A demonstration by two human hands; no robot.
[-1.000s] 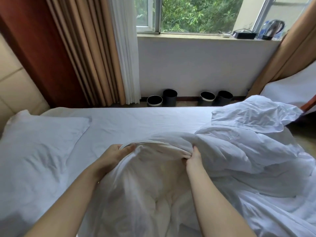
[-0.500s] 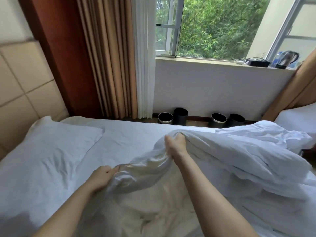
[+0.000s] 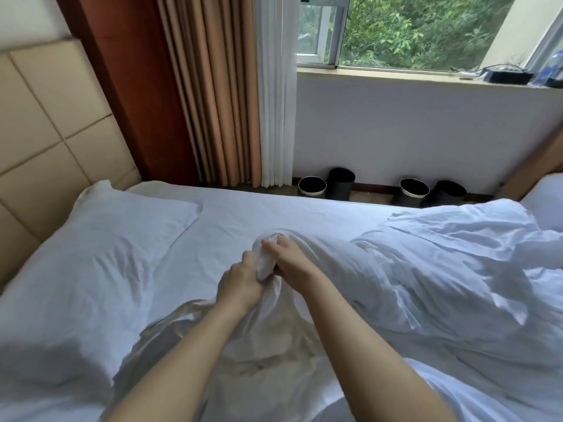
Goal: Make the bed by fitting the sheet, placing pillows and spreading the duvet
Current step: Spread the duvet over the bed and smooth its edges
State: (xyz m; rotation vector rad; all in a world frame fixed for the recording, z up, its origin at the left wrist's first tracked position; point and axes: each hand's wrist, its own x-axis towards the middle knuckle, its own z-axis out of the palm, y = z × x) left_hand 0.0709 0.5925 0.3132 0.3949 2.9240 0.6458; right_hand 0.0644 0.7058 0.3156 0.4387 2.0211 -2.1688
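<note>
- The sheet [image 3: 274,214] lies flat across the mattress as far as the window side. It looks fitted, so treat the duvet as your job now.
- The duvet [image 3: 441,269] is heaped over the right half of the bed and runs down towards you. Near your forearms a cream filling [image 3: 268,354] shows through the white cover. Judging by that, you are seating the filling into the cover before you spread it.
- The pillow [image 3: 100,239] sits at the left against the padded headboard [image 3: 45,132], just beside the duvet's edge. Send your pull away from it so it does not get dragged.
- The bunched corner [image 3: 264,261] stands up near the middle of the bed, between your hands. Whether it is a true corner is hard to tell under the folds, so feel for the seam before you commit.
- Your left hand [image 3: 240,284] has its fingers curled tight round the lower part of that bunch.
- Your right hand [image 3: 292,263] touches it from the other side, its fingers wrapped over the top of the same cloth.
- Pinch cover and filling together as one layer. If only the cover is caught, the filling will likely slump when you lift.
- Then draw your hands apart along the edge and shake it out towards the far side. One clenched point will not flatten the heap on the right.
</note>
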